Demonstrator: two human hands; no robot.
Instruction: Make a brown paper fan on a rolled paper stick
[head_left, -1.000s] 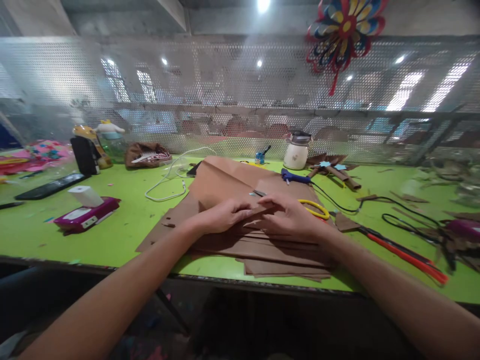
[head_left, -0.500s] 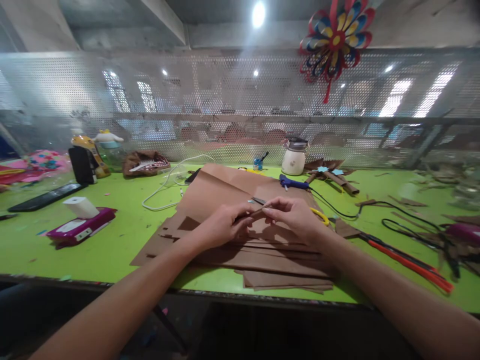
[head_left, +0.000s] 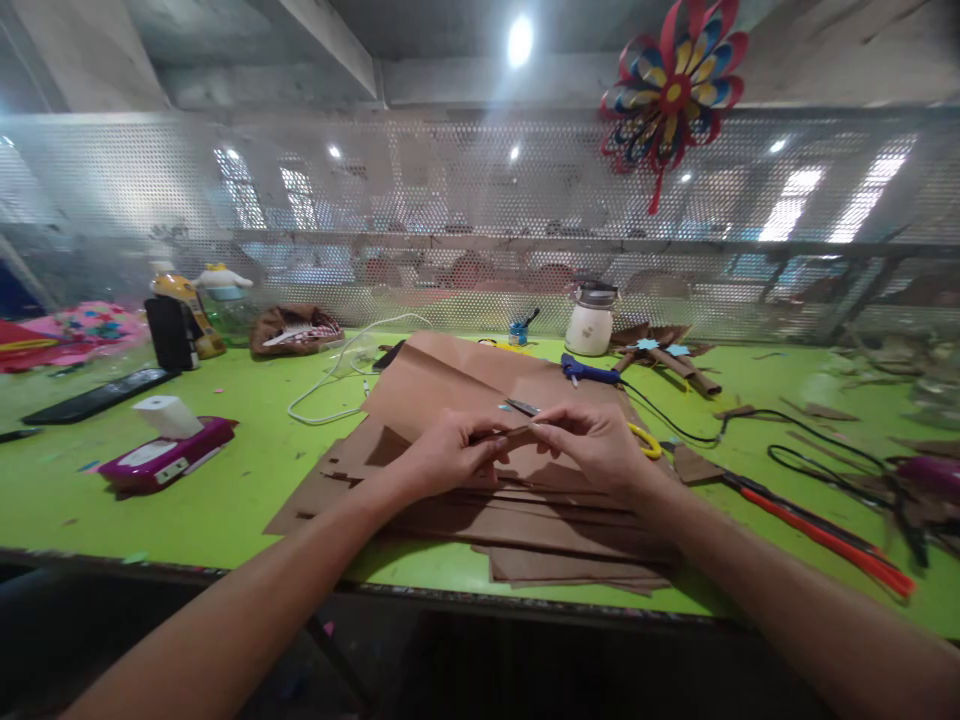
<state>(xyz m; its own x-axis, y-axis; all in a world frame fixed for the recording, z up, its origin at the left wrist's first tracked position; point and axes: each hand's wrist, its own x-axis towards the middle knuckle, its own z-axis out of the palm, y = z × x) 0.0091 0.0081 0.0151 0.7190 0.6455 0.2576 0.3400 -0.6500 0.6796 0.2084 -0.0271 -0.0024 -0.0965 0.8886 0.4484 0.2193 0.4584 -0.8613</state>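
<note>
My left hand [head_left: 454, 447] and my right hand [head_left: 589, 440] come together over a pile of brown kraft paper [head_left: 450, 375]. Between their fingertips stretches a small narrow strip of brown paper [head_left: 519, 433], pinched at its left end by one hand and at its right end by the other. Scissors lie on the sheets just behind my right hand: the blades [head_left: 523, 407] and a yellow handle [head_left: 645, 441] show, the middle is hidden. Beyond them rests a blue glue gun [head_left: 589, 371], its black cord running right.
On the right are a red-handled tool [head_left: 825, 530], tangled black cable and paper scraps. A purple power strip [head_left: 169, 455] with a white plug stands left, near a black phone [head_left: 101, 395]. A white jar [head_left: 589, 322] and a blue pot [head_left: 518, 332] stand at the back.
The camera view has shifted slightly, so everything sits a little lower and to the right. Both hands keep their pinch on the paper strip, with only slight finger movement.
</note>
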